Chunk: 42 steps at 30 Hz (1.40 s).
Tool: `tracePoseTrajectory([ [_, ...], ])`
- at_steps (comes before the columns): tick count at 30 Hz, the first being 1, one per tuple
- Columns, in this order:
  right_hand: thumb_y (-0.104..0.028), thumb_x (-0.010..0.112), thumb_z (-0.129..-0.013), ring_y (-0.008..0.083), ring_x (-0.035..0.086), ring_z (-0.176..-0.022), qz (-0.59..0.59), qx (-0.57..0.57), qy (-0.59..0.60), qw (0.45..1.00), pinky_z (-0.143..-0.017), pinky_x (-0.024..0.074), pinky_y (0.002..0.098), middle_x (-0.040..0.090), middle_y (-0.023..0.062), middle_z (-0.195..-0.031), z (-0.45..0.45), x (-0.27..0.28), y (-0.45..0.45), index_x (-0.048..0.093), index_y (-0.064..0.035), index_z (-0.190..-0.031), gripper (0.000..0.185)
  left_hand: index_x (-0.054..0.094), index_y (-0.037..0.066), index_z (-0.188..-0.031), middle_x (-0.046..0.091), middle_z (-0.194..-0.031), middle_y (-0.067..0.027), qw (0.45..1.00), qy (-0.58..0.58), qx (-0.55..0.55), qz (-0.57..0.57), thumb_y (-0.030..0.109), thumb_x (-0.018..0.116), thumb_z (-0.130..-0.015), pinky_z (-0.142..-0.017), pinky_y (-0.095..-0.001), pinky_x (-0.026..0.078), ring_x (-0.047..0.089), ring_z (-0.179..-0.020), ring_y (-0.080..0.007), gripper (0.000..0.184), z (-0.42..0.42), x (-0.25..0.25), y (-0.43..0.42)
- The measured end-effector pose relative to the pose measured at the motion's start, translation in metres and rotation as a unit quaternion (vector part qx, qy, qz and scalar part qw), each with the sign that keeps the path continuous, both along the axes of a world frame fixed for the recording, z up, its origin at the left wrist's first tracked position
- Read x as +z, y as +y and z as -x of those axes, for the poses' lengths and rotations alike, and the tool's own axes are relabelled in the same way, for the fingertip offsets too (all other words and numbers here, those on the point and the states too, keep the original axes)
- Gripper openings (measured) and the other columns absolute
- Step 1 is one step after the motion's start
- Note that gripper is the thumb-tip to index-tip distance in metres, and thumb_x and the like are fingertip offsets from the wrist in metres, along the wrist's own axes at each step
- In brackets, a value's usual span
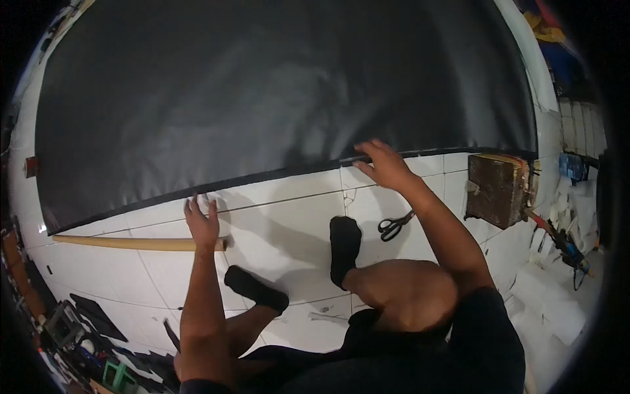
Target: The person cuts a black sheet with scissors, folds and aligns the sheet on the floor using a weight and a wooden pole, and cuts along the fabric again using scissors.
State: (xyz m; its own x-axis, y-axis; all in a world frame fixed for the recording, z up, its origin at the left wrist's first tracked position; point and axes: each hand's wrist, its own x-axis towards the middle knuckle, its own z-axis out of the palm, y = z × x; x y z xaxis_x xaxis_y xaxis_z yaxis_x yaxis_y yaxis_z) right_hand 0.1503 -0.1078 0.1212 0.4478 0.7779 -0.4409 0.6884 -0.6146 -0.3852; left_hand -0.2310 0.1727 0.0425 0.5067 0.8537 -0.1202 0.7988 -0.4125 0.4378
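Note:
A large black sheet (262, 92) lies spread over the white tiled floor (289, 223), its near edge running across in front of me. My left hand (203, 220) is at that edge, left of centre, with fingers apart and nothing held. Farther right, my right hand (384, 164) rests at the sheet's edge, thumb and fingers spread. Black-handled scissors (392, 228) lie on the tiles below my right hand. A long tan tube (131, 243) lies on the floor, its right end beside my left wrist.
A worn brown box (492, 190) stands at the sheet's right corner, with tools and cables beside it. White wrapping material (548, 302) lies at the lower right. Assorted items and a green stool (118, 377) are at the lower left. My feet in black socks are on the tiles.

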Motion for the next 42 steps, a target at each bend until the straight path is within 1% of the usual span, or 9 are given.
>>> tracePoseTrajectory([
  [3,-0.03,0.066,-0.086,0.0343,0.036,-0.135,-0.065,0.109,-0.052,0.991,-0.108,0.034,0.0494,0.041,0.0146,-0.143,0.012,-0.049,0.011,0.046,-0.0107,-0.137,0.058,0.037,-0.002,-0.141,0.026,-0.146,-0.0359,0.995,0.048,0.052,-0.069,0.042,0.059,-0.091,-0.112,-0.0509,0.025,0.026,-0.136,-0.0502,0.071,-0.027,-0.027,0.012],
  [10,-0.037,0.057,-0.092,0.028,0.027,-0.142,-0.153,0.177,-0.14,0.962,-0.116,0.02,0.0481,0.036,0.009,-0.149,0.053,-0.122,0.011,0.044,-0.0151,-0.141,0.055,0.029,-0.002,-0.146,0.018,-0.149,-0.0363,0.991,0.076,0.08,-0.079,0.05,0.055,-0.091,-0.113,-0.054,0.019,0.017,-0.139,-0.051,0.08,-0.025,-0.065,0.021],
  [17,-0.028,0.06,-0.089,0.03,0.025,-0.142,-0.15,0.159,-0.153,0.964,-0.116,0.0154,0.0494,0.036,0.0116,-0.149,0.062,-0.119,0.027,0.05,-0.0109,-0.136,0.051,0.045,0.0,-0.136,0.032,-0.145,-0.03,0.984,0.063,0.156,-0.054,0.05,0.064,-0.082,-0.109,-0.0519,0.028,0.029,-0.136,-0.0434,0.076,-0.017,-0.026,0.051],
  [21,-0.017,0.064,-0.086,0.0358,0.031,-0.138,-0.186,0.112,-0.178,0.96,-0.113,0.0216,0.0524,0.043,0.0165,-0.144,0.076,-0.134,-0.011,0.058,-0.0046,-0.126,0.042,0.046,0.004,-0.135,0.043,-0.134,-0.0234,0.896,0.086,0.418,-0.126,0.049,0.066,-0.08,-0.103,-0.0463,0.037,0.042,-0.125,-0.0395,0.074,0.038,-0.009,0.03],
  [23,-0.016,0.065,-0.085,0.0367,0.033,-0.136,-0.214,0.112,-0.177,0.954,-0.112,0.0238,0.0525,0.045,0.0172,-0.142,0.075,-0.136,0.001,0.059,-0.0041,-0.125,0.042,0.04,-0.002,-0.136,0.043,-0.133,-0.0247,0.783,0.173,0.596,-0.045,0.05,0.066,-0.079,-0.104,-0.0453,0.037,0.043,-0.124,-0.0392,0.082,0.055,0.003,0.037],
  [26,-0.015,0.068,-0.081,0.0384,0.037,-0.133,-0.23,0.083,-0.163,0.956,-0.108,0.0281,0.0523,0.048,0.0179,-0.137,0.072,-0.14,-0.004,0.061,-0.0033,-0.12,0.041,0.034,-0.008,-0.136,0.041,-0.134,-0.0271,0.741,0.107,0.655,0.105,0.052,0.066,-0.078,-0.105,-0.047,0.037,0.04,-0.126,-0.04,0.09,0.094,-0.025,0.031],
  [33,-0.021,0.07,-0.078,0.0381,0.045,-0.12,-0.243,0.022,-0.132,0.961,-0.103,0.0313,0.0517,0.053,0.0189,-0.121,0.082,-0.111,0.031,0.062,-0.0029,-0.106,0.034,0.056,-0.011,-0.092,0.062,-0.089,-0.0262,0.772,-0.25,0.576,-0.1,0.024,0.072,-0.079,-0.078,-0.0469,0.049,0.062,-0.083,-0.0404,0.041,0.058,-0.04,0.037],
  [38,-0.04,0.062,-0.087,0.037,0.044,-0.121,-0.253,-0.037,-0.06,0.965,-0.104,0.0285,0.0516,0.052,0.0189,-0.124,0.077,-0.08,0.064,0.06,-0.0025,-0.111,0.045,0.05,-0.01,-0.103,0.056,-0.098,-0.027,0.814,-0.37,0.447,-0.026,0.03,0.07,-0.084,-0.089,-0.0476,0.041,0.055,-0.094,-0.042,0.049,-0.051,-0.056,0.016],
  [42,-0.046,0.061,-0.086,0.0358,0.04,-0.128,-0.293,0.108,-0.117,0.943,-0.109,0.024,0.0535,0.049,0.0179,-0.133,0.09,-0.015,0.106,0.05,-0.0039,-0.129,0.061,0.051,-0.008,-0.097,0.059,-0.086,-0.0201,0.817,-0.45,0.334,0.135,0.028,0.07,-0.087,-0.078,-0.0458,0.047,0.06,-0.079,-0.037,0.042,-0.118,0.013,-0.027],
])
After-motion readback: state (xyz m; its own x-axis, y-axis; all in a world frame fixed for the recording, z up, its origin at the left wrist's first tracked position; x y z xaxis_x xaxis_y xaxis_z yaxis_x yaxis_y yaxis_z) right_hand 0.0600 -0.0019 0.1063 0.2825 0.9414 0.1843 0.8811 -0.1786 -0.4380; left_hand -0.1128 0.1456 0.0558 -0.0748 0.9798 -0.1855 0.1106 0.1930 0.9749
